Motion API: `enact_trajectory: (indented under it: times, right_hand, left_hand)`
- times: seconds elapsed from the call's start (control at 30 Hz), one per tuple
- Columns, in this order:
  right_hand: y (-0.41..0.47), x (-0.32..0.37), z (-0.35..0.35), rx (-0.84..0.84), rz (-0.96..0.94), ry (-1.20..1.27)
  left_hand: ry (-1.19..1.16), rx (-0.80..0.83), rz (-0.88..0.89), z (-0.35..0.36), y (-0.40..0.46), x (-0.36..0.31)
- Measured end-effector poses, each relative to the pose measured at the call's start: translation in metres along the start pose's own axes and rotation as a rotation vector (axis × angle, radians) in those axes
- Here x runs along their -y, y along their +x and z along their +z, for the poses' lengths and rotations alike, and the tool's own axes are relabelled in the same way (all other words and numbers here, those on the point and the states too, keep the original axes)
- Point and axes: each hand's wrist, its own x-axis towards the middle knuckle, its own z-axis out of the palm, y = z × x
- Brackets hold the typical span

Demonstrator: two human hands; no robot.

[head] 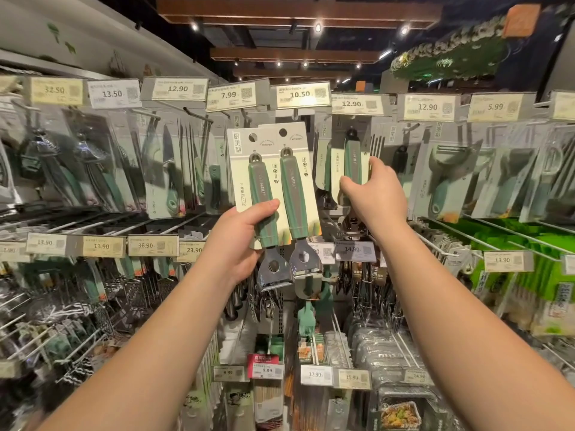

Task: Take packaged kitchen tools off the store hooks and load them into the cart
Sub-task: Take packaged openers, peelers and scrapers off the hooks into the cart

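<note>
Honestly, with your left hand (239, 241) gripping two light, stiff carded peelers (273, 194), keep your right hand (373, 194) pinching the hanging pack (353, 163) by its rigid handle.

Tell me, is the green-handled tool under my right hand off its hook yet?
Still on. The right hand grips the carded tool, whose black top loop hangs high at its hook below the 12.90 tag.

Store dim overhead; small ceiling spotlights (318, 27) glow against dark ceiling far above. Display evenly lit, soft. Glare on plastic packaging left (93, 157) and on metal blades (275, 275) at centre. Shadow across knife packs (168, 164). Wide-angle bending at edges; left and right racks smeared, blurred. Centre sharpest.
</note>
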Motion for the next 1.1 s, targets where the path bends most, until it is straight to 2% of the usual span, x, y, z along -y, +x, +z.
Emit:
enact_trajectory:
  times: [0.7,1.1]
  right_hand:
    - [0.068,-0.003,0.061,0.174,0.161,-0.147]
    - [0.099,-0.007,0.089,0.212,0.222,-0.008]
  left_hand:
    - [0.000,-0.072,-0.011,0.010,-0.007,-0.006]
    - [0.059,-0.117,-0.008,0.004,-0.008,-0.007]
